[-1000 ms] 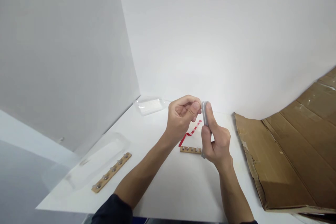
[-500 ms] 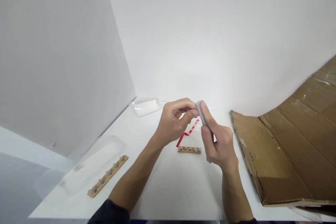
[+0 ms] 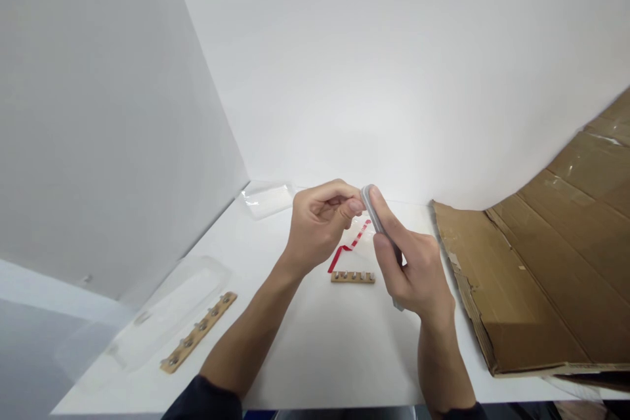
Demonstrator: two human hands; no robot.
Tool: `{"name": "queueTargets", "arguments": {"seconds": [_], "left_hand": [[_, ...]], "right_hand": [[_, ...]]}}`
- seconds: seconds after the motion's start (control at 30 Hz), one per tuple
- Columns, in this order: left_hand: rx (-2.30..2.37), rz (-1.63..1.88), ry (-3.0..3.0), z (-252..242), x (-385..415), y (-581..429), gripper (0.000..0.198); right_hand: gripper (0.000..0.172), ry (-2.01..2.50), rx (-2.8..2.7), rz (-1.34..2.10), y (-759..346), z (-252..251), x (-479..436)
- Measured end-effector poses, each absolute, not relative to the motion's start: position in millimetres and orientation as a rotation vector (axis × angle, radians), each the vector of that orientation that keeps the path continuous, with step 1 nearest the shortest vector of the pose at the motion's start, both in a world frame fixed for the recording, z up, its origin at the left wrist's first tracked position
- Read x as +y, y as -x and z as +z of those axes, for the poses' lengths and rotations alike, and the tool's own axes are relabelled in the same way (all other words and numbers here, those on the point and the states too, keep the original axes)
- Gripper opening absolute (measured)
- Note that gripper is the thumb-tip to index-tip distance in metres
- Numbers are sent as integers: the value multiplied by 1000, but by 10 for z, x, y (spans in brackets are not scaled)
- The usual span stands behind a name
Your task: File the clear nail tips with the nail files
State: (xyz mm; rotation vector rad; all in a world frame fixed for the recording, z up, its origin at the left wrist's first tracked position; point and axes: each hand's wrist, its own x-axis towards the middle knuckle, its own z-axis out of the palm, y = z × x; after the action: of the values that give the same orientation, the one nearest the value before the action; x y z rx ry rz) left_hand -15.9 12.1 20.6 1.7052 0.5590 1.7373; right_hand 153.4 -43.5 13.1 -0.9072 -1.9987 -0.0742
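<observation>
My right hand (image 3: 413, 269) is wrapped round a slim grey bar-shaped object (image 3: 373, 211), index finger laid along its length, its top end tilted to the left. My left hand (image 3: 319, 223) is curled, thumb and fingers pinched at that top end; what they pinch is too small to make out. Both hands hover above a white table (image 3: 325, 341). Just below them lie a short wooden strip with metal studs (image 3: 353, 276) and a red and white ribbon-like strip (image 3: 350, 246).
A longer wooden strip with studs (image 3: 197, 333) lies at the near left beside a clear plastic tray (image 3: 167, 312). Another clear plastic piece (image 3: 268, 198) sits at the far corner. Flattened brown cardboard (image 3: 531, 282) covers the right side. White walls enclose the back and left.
The grey object in my right hand has tilted further left and both hands have shifted slightly left and down. The camera view has swung a little.
</observation>
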Motion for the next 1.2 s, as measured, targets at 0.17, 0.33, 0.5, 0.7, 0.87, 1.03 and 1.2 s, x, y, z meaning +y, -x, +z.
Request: {"name": "queueTargets", "arguments": {"seconds": [0.17,0.33,0.5,0.7,0.87,1.03,1.2], "left_hand": [[570,1800,-1707,197,144,201,33],[490,1706,-1781,187,117,166,34],[435,1697,-1757,193,90,120,32],[495,1794,-1635,182,115,134,32],[457,1692,-1685,144,98,94,31],[483,1788,-1643,155,100,82,32],[516,1778,-1632,134,98,65,31]], "right_hand": [[59,927,-2010,-71,-1539,151,-467],[59,914,-1990,-102,-1533,138,-461],[61,909,-1979,-82,-1533,116,-456],[63,875,-2002,-61,-1535,145,-463],[62,877,-1973,-50,-1532,133,-452],[62,889,-1979,-9,-1541,119,-457],[60,897,-1978,-28,-1529,145,-465]]}}
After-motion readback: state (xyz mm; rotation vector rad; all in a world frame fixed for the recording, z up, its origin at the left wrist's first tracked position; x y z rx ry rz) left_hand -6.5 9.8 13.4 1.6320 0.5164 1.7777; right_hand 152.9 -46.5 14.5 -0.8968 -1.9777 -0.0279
